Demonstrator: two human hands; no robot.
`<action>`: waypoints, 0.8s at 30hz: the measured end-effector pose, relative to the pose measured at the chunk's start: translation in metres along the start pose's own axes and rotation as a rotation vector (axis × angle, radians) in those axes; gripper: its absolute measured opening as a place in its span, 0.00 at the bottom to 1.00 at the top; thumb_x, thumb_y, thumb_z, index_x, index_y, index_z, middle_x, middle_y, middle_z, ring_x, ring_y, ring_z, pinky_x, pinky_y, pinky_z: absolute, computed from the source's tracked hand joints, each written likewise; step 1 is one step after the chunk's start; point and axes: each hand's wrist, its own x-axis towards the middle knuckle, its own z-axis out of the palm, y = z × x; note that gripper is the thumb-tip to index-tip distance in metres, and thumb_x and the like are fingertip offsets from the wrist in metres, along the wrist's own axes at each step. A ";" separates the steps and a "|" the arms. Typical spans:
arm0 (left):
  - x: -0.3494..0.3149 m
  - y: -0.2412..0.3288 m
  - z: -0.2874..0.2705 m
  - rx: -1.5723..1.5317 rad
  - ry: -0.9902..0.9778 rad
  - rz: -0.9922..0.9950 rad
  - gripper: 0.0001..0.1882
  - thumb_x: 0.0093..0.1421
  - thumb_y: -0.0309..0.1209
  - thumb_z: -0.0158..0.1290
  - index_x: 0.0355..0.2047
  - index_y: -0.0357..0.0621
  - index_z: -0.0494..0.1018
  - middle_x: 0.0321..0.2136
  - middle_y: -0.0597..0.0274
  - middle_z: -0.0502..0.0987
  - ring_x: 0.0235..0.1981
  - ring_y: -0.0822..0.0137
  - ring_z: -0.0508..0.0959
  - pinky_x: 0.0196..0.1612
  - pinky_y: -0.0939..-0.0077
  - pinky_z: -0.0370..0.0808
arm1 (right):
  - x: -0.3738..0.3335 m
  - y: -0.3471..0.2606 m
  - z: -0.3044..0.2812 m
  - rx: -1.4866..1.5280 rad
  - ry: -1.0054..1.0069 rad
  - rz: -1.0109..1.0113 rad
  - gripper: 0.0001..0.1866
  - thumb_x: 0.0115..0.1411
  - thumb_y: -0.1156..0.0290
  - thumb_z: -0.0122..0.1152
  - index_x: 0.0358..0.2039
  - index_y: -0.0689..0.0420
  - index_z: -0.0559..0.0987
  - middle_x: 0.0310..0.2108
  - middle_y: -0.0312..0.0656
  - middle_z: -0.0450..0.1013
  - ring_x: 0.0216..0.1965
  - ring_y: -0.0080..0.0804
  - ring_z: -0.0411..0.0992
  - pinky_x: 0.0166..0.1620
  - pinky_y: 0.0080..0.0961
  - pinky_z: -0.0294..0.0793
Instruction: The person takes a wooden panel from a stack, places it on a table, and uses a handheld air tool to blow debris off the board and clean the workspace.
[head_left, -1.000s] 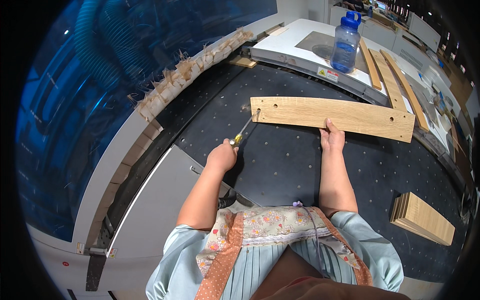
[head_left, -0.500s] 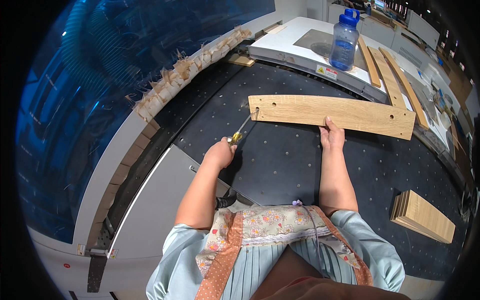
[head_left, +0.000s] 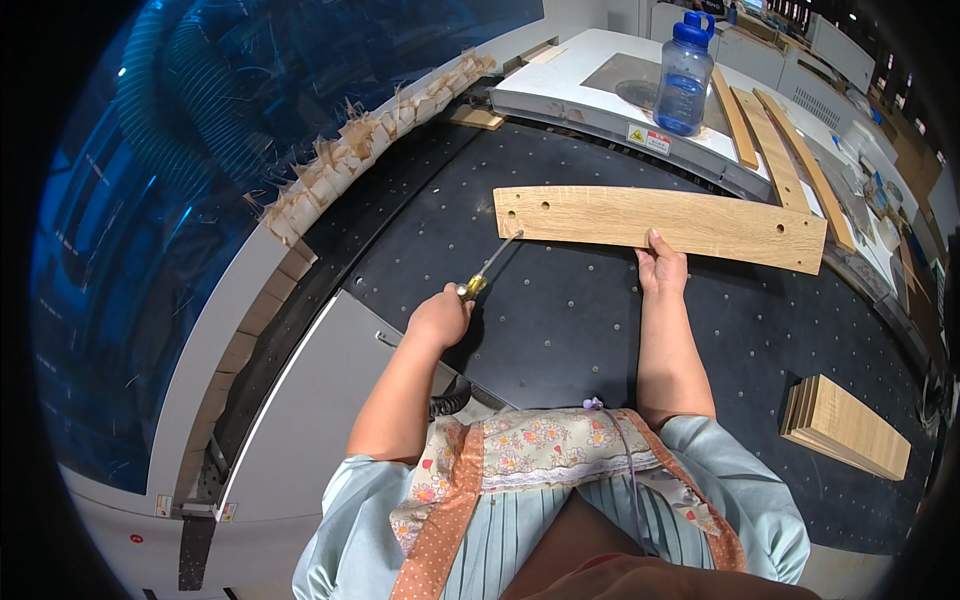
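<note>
A long light-wood board (head_left: 610, 218) with drilled holes near both ends lies across the view above the dark table. My right hand (head_left: 662, 268) grips its near edge right of the middle, thumb on the top face and fingers underneath. In my left hand (head_left: 440, 318) is a screwdriver (head_left: 478, 283) with a yellowish handle, held closed around the grip. Its metal shaft slants up to the right, and the tip meets the board near the lower edge of its left end, beside a hole.
A stack of short wooden boards (head_left: 848, 425) lies on the dark studded table (head_left: 560, 340) at right. Beyond, a white machine top (head_left: 570, 75) carries a blue-capped water bottle (head_left: 684, 80) and several long strips (head_left: 775, 150). A blue transparent machine cover (head_left: 150, 230) with a ragged flap edge stands left.
The screwdriver tip has shifted from the hole at the board's left end to slightly right and nearer, by the lower edge. My right hand keeps its hold on the board.
</note>
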 end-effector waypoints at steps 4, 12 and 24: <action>-0.003 -0.002 -0.002 -0.022 -0.024 0.017 0.19 0.62 0.40 0.45 0.40 0.32 0.65 0.32 0.38 0.76 0.37 0.41 0.75 0.40 0.53 0.71 | -0.002 -0.001 0.002 -0.004 0.004 -0.013 0.20 0.52 0.86 0.58 0.47 0.60 0.71 0.41 0.44 0.72 0.42 0.36 0.72 0.49 0.44 0.70; -0.010 -0.017 -0.006 0.015 -0.007 -0.091 0.21 0.62 0.41 0.46 0.43 0.34 0.66 0.34 0.40 0.76 0.38 0.43 0.76 0.42 0.55 0.72 | -0.009 -0.022 0.015 -0.117 -0.045 -0.144 0.19 0.50 0.84 0.61 0.44 0.61 0.72 0.39 0.43 0.73 0.38 0.34 0.73 0.42 0.33 0.73; -0.030 -0.028 -0.038 -0.160 -0.471 0.055 0.17 0.62 0.38 0.47 0.43 0.35 0.66 0.28 0.45 0.77 0.32 0.45 0.76 0.36 0.57 0.73 | -0.002 -0.143 0.111 -0.771 -0.292 -0.402 0.13 0.50 0.79 0.63 0.37 0.63 0.73 0.28 0.37 0.73 0.25 0.23 0.68 0.27 0.19 0.65</action>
